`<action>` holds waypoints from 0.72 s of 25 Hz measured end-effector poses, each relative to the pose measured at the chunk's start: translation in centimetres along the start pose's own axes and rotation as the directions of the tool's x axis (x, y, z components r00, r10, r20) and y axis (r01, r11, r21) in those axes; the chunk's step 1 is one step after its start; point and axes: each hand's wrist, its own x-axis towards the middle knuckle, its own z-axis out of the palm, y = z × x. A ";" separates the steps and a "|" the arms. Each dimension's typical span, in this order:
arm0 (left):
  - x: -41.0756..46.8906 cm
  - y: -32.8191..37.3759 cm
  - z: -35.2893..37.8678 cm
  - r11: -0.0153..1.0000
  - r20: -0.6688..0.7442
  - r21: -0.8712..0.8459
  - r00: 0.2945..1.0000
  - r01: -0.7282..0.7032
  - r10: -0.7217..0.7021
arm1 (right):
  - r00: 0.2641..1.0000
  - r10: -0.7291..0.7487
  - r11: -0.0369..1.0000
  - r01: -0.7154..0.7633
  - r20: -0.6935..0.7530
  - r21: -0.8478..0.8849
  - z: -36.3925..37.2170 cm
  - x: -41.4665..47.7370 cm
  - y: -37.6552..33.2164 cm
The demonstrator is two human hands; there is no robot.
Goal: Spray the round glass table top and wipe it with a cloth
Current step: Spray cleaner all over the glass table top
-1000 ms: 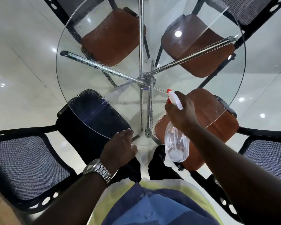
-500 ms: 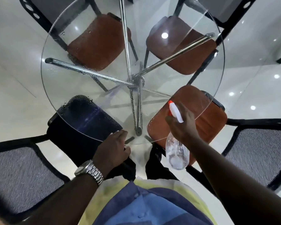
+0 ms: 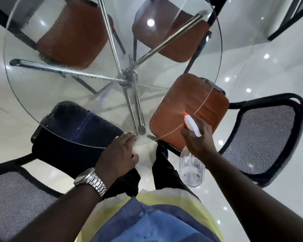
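The round glass table top [image 3: 42, 88] fills the upper view, with spray droplets over its left and near parts. My left hand [image 3: 117, 152] rests flat on the table's near rim, fingers stretched out, with nothing visible in it. My right hand [image 3: 198, 140] grips a clear spray bottle [image 3: 191, 170] by the neck, just off the near right rim. The bottle's white trigger head with an orange nozzle [image 3: 191, 124] points over the glass. No cloth is in view.
Chrome legs [image 3: 73, 72] meet at a hub under the glass. Brown-seated chairs [image 3: 191, 105] stand at the right and far side. A black seat [image 3: 73, 126] sits near left. Mesh chair backs [image 3: 259, 137] flank me on both sides, over a glossy white floor.
My right hand has carried the bottle from over the table's middle back to the near right rim. My left hand has stayed on the near edge. My view has shifted right.
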 end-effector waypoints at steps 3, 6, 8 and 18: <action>-0.7 -0.8 0.6 0.999 0.013 0.012 0.999 -0.039 0.039 | 0.991 0.116 0.993 -0.115 -0.067 0.020 1.0 -1.4 0.6; -1.8 -1.7 1.0 0.997 0.032 0.010 0.996 -0.080 0.079 | 0.988 0.129 0.991 -0.130 -0.088 -0.006 2.1 -3.6 0.8; -2.2 -2.6 1.2 0.994 0.042 0.009 0.994 -0.105 0.104 | 0.983 0.142 0.989 -0.146 -0.116 -0.029 2.9 -5.0 0.6; -5.0 -7.4 0.2 0.992 -0.012 -0.043 0.993 -0.115 0.114 | 1.000 -0.022 0.999 0.021 -0.014 -0.039 8.2 -7.8 -3.1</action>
